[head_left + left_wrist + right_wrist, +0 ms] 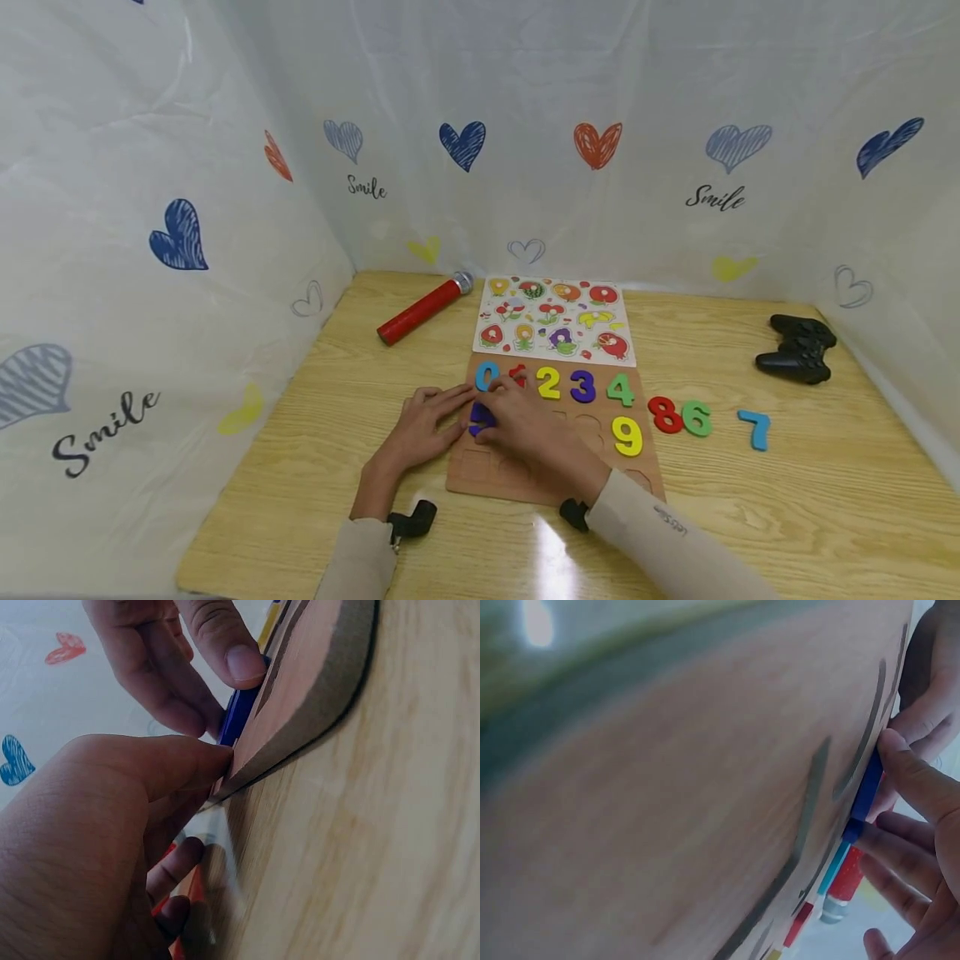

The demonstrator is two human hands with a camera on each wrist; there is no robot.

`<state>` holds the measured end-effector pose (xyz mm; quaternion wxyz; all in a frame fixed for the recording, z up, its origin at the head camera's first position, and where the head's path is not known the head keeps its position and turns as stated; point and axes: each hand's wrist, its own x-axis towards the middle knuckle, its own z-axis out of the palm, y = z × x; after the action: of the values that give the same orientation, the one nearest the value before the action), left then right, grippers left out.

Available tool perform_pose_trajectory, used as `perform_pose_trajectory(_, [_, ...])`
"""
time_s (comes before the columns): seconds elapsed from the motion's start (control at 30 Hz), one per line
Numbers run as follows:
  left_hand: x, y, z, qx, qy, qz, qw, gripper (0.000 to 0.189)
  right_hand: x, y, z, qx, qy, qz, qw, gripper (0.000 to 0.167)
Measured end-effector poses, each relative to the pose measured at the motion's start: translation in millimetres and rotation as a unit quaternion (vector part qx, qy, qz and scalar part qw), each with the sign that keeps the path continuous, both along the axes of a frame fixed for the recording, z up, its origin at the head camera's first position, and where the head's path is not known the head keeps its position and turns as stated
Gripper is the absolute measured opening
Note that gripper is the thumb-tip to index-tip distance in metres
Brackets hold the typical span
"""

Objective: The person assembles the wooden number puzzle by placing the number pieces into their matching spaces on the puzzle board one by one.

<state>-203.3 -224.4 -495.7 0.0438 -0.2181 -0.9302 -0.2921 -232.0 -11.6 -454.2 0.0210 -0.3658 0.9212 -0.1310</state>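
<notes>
A brown wooden number board (pixel 468 475) lies on the table. At its second-row left slot, my right hand (pixel 525 423) pinches a purple number 5 (pixel 480 414), its thumb and a finger at opposite ends of the piece (pixel 867 786). Parts of the number are hidden under the fingers. My left hand (pixel 420 429) touches the board's left edge, close beside the piece, its fingers extended. Along the top row sit a blue 0 (pixel 487 375), a red 1 partly covered by my right hand, a yellow 2 (pixel 548 382), a purple 3 (pixel 582 386) and a green 4 (pixel 620 390).
A yellow 9 (pixel 627 437) lies on the board's right side. Red 8 (pixel 664 414), green 6 (pixel 697 418) and blue 7 (pixel 754 429) are to its right. Behind are a fruit board (pixel 551 329) and red microphone (pixel 420 318); a black game controller (pixel 798 350) sits far right.
</notes>
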Motion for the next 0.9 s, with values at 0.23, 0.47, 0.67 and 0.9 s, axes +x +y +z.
perform_pose_trajectory(0.23, [-0.5, 2.0, 1.6, -0.003, -0.004, 0.003, 1.0000, 0.048, 2.0, -1.0, -2.5, 0.009, 0.023, -0.010, 0.9997, 0.064])
perform_pose_trajectory(0.47, [-0.8, 5.0, 0.6, -0.005, -0.007, 0.006, 0.9999, 0.049, 2.4, 10.7, -2.1, 0.003, 0.012, -0.037, 0.9992, 0.058])
perform_pose_trajectory(0.67, [-1.7, 5.1, 1.7, -0.010, -0.008, 0.013, 0.9998, 0.049, 4.4, 35.1, 1.6, -0.026, 0.012, -0.028, 0.9992, 0.049])
perform_pose_trajectory(0.9, [-1.3, 2.8, 1.3, -0.015, -0.006, 0.014, 0.9998, 0.049, 9.3, 63.0, 4.5, -0.064, 0.014, -0.004, 0.9978, 0.044])
